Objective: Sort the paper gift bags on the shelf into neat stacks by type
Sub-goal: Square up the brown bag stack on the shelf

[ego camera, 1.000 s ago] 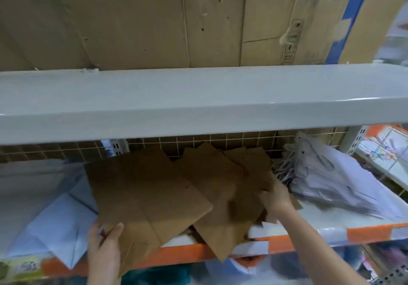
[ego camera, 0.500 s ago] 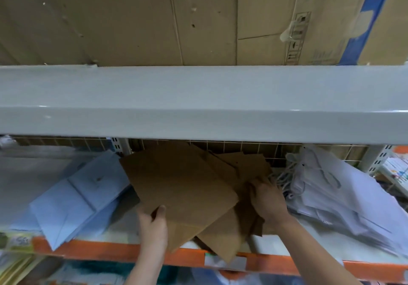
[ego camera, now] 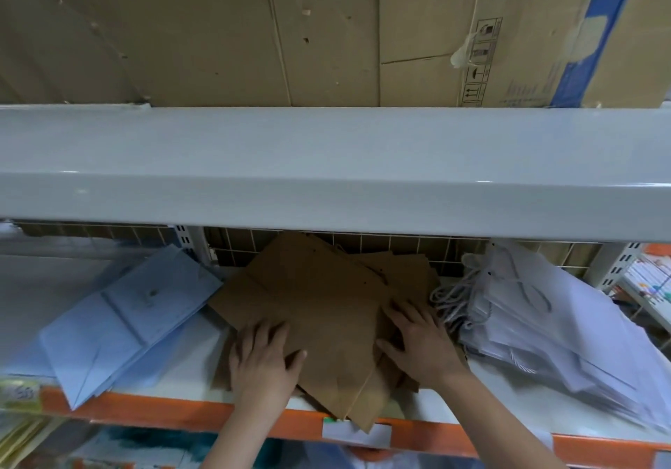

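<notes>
On the shelf (ego camera: 203, 359), 3 heaps lie side by side: white bags (ego camera: 544, 323) right, blue bags (ego camera: 120, 323) left, brown bags (ego camera: 319, 309) fanned between. Both hands, left (ego camera: 263, 359) and right (ego camera: 421, 345), press flat on the brown heap, fingers spread, gripping nothing. The paper looks light, stiff, slippery; square it by the edges.

Brown kraft bags (ego camera: 319, 309) showing plain brown, no print. Light blue bags (ego camera: 120, 323) at left looking solid pale blue. White bags (ego camera: 544, 327) at right showing plain white, with white cord handles (ego camera: 454, 301). Shelf edge strip (ego camera: 152, 408) showing orange, with a white label (ego camera: 357, 434) possibly carrying a green corner, blurry. Upper shelf (ego camera: 326, 163) reading pale grey. Cardboard boxes (ego camera: 218, 32) showing tan; one carrying a blue stripe (ego camera: 595, 32).
</notes>
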Available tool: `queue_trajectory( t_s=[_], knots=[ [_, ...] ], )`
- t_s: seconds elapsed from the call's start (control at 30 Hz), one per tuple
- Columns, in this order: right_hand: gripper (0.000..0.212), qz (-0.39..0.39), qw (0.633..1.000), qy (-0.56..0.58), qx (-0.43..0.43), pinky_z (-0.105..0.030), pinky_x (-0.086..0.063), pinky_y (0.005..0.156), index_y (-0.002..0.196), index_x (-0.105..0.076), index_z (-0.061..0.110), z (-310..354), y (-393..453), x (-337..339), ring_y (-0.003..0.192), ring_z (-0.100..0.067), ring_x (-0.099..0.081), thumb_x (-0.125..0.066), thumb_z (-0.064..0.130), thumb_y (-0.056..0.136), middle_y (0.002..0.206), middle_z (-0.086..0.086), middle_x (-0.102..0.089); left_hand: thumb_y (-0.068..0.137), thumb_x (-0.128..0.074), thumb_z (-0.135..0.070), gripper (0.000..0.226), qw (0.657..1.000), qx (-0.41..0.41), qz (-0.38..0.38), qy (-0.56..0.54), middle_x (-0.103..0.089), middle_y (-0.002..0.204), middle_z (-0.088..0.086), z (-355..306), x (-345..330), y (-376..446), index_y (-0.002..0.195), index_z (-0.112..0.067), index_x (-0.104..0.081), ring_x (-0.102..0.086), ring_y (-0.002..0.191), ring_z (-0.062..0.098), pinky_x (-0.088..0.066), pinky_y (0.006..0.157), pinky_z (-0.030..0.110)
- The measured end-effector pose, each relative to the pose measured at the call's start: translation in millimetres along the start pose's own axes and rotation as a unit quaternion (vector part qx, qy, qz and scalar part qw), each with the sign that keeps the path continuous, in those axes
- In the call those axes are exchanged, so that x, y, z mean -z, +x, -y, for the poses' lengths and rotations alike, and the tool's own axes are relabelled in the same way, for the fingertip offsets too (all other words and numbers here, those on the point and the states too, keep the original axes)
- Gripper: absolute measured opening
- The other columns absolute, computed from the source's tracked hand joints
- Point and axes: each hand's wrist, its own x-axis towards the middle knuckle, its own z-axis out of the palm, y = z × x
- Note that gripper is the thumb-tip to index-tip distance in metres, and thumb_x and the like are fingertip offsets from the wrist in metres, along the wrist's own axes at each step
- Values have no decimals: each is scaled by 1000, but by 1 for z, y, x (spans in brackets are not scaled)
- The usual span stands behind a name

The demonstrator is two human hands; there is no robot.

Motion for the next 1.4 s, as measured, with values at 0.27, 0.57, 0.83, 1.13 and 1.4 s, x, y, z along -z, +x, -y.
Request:
queue_trajectory(
  t_s=[0.27, 0.57, 0.83, 1.13, 1.4],
  knots=[
    [58, -10, 998, 34, -42, -41, -17, 119, 147, -29, 28, 17, -1, 14, 145, -25, -18, -46, 45, 94, 155, 1, -26, 94, -35, -57, 58, 997, -31, 59, -43, -26, 153, -7, 11, 11, 9, 146, -34, -28, -20, 141, 19, -15, 116, 40],
    [43, -40, 987, 148, -49, -39, -38, 105, 133, -45, 35, 108, -11, 33, 132, -23, -38, -51, 46, 92, 136, 3, -47, 87, -51, -45, 43, 995, -61, -65, -32, -65, 116, 6, 78, 53, -1, 119, -18, -62, -59, 108, 28, -42, 93, 43],
    [51, -17, 989, 141, -41, -39, -37, 103, 132, -45, 37, 226, -34, 14, 126, -20, -44, -53, 56, 86, 135, 6, -49, 82, -48, -42, 47, 992, -79, -93, -44, -65, 119, 1, 194, 83, -19, 119, -18, -63, -62, 105, 26, -47, 91, 48],
    [63, 50, 993, 62, -83, -40, -34, 105, 141, -33, 40, 283, -34, -23, 133, -23, -37, -50, 59, 84, 144, 8, -41, 67, -79, -34, 40, 988, -84, -129, -1, -71, 101, 4, 290, 103, -22, 102, -15, -71, -69, 86, 28, -54, 77, 50],
    [66, 72, 993, 17, -95, -48, -21, 116, 145, -20, 50, 245, -29, -40, 148, -19, -10, -52, 31, 90, 159, 12, -16, 68, -82, -32, 42, 989, -96, -107, -33, -71, 99, 1, 281, 91, -21, 105, -17, -69, -69, 87, 25, -54, 78, 48]
  ],
)
